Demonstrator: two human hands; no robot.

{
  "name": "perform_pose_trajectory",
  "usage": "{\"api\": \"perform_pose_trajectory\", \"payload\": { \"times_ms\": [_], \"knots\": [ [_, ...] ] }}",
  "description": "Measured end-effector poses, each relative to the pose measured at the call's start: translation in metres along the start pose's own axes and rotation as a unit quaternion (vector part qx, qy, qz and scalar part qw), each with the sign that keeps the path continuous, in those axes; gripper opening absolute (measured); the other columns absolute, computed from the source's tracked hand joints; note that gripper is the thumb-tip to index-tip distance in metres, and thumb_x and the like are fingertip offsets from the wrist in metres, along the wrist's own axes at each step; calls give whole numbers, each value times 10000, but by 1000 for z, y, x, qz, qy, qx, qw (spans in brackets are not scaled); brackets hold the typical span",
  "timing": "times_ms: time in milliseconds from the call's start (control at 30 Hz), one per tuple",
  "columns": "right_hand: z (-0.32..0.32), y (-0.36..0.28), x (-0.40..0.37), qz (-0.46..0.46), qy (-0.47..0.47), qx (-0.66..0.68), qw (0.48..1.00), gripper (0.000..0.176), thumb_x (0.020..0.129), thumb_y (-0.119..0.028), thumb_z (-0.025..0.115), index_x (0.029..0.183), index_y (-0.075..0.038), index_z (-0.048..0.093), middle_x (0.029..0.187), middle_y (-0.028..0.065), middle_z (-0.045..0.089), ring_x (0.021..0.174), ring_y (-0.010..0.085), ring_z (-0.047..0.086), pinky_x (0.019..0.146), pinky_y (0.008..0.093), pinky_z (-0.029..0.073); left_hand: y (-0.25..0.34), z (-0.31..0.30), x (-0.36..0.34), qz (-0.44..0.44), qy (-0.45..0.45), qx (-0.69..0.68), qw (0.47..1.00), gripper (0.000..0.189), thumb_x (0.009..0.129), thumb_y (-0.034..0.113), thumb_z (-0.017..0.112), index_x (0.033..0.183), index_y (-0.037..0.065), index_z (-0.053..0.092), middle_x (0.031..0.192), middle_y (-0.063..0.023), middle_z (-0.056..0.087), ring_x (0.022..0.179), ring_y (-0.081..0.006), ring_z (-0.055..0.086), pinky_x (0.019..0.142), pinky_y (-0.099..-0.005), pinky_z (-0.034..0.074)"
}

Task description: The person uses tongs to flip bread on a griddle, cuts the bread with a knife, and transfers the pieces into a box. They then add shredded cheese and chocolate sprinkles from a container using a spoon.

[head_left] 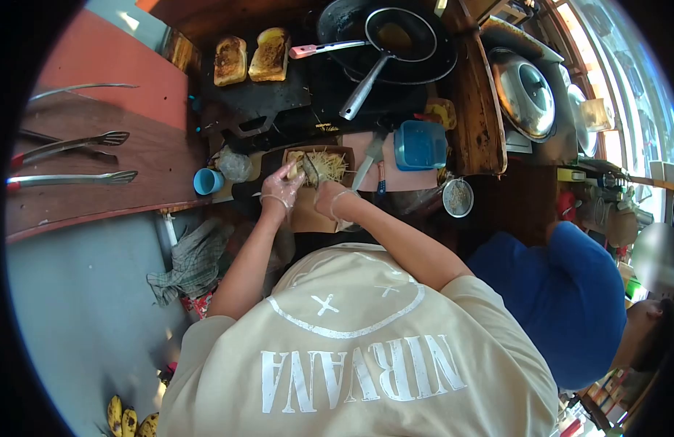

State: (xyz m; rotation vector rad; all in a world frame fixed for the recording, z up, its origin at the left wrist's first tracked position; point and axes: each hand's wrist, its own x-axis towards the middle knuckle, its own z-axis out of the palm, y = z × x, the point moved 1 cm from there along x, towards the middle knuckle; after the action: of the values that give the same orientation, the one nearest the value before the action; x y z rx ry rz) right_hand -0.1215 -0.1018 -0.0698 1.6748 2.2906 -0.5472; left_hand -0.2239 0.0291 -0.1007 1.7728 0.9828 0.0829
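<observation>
In front of me, an open brown cardboard box (311, 220) holds pale shredded strips (326, 164), which look like grated cheese. My left hand (282, 183), in a clear plastic glove, is closed around a pale yellowish piece (296, 162) at the box's left side. My right hand (332, 199), also gloved, reaches over the box's front part with its fingers curled. A dark, narrow tool (310, 170) rises from those fingers toward the left hand; its kind I cannot tell. Just right of the box lies a knife (369, 162) with a broad blade.
Two browned toast slices (251, 57) lie on the black griddle (271, 98). Pans (402, 33) stand behind. A blue plastic container (420, 146) is at the right, a blue cup (207, 181) at the left. Tongs (75, 178) lie on the left counter. A person in blue (555, 306) is close on my right.
</observation>
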Motion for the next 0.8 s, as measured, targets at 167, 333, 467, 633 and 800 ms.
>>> {"api": "perform_pose_trajectory", "payload": {
  "times_ms": [167, 333, 467, 633, 800],
  "knots": [
    [4, -1, 19, 83, 60, 71, 992, 202, 833, -128, 604, 955, -56, 748, 937, 106, 737, 872, 266, 697, 774, 379, 540, -6, 18, -15, 57, 26, -77, 995, 430, 877, 152, 698, 1293, 79, 621, 1074, -106, 713, 884, -131, 650, 789, -294, 516],
    [18, 3, 25, 110, 39, 162, 980, 239, 849, -166, 575, 975, -42, 737, 956, 173, 717, 885, 322, 689, 789, 407, 537, 21, 18, -39, 4, 40, 88, 995, 378, 838, 98, 697, 1205, 13, 657, 1026, -201, 714, 877, -254, 702, 805, -303, 520],
    [-9, 6, -16, 274, 18, 381, 883, 308, 859, -177, 532, 1025, -2, 724, 1011, 206, 705, 979, 348, 674, 871, 399, 517, 33, 30, -47, 100, 22, 53, 993, 352, 853, 95, 683, 1195, 15, 662, 1020, -216, 710, 873, -272, 705, 789, -317, 519],
    [-2, 17, -26, 269, -29, 363, 891, 353, 854, -233, 552, 1060, 6, 709, 1115, 247, 664, 1030, 351, 663, 892, 387, 522, 46, 52, -39, 148, 10, 16, 989, 334, 899, 107, 637, 1219, 13, 647, 1004, -261, 683, 845, -313, 698, 763, -346, 512],
    [33, 14, -19, 189, 47, 206, 959, 260, 853, -147, 543, 947, -12, 744, 946, 199, 714, 894, 332, 692, 788, 402, 531, 39, 66, -22, 124, 26, 10, 992, 337, 918, 153, 626, 1220, 4, 644, 963, -276, 679, 805, -348, 689, 737, -369, 508]
  ]
}}
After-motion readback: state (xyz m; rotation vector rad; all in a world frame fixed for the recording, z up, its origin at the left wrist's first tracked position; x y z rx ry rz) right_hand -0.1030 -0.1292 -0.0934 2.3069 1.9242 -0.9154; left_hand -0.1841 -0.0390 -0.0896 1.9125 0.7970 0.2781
